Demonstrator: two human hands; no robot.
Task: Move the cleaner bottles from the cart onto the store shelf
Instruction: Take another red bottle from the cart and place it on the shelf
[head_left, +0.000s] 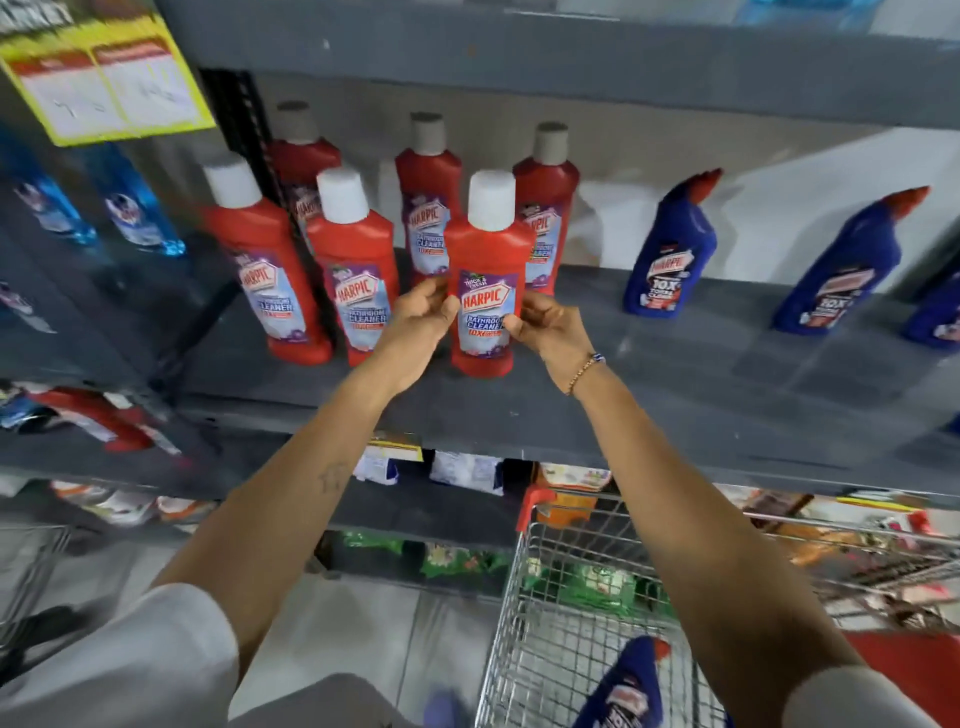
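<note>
Both hands, left hand (423, 312) & right hand (545, 325), are closed round upright red bottle (488, 291) on shelf (675, 384), w/ blue bottle (623, 691) in cart (524, 613).

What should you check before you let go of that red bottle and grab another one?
1. Red bottle upright with its base on the shelf: ok.
2. Left hand and right hand both grip it: ok.
3. Label faces forward: ok.
4. Gap from the neighbouring red bottle: ok, apart.
5. Bare shelf space to the right for more: ok.
6. Bottles left in the cart: one blue bottle shows; any more, cannot tell.
</note>
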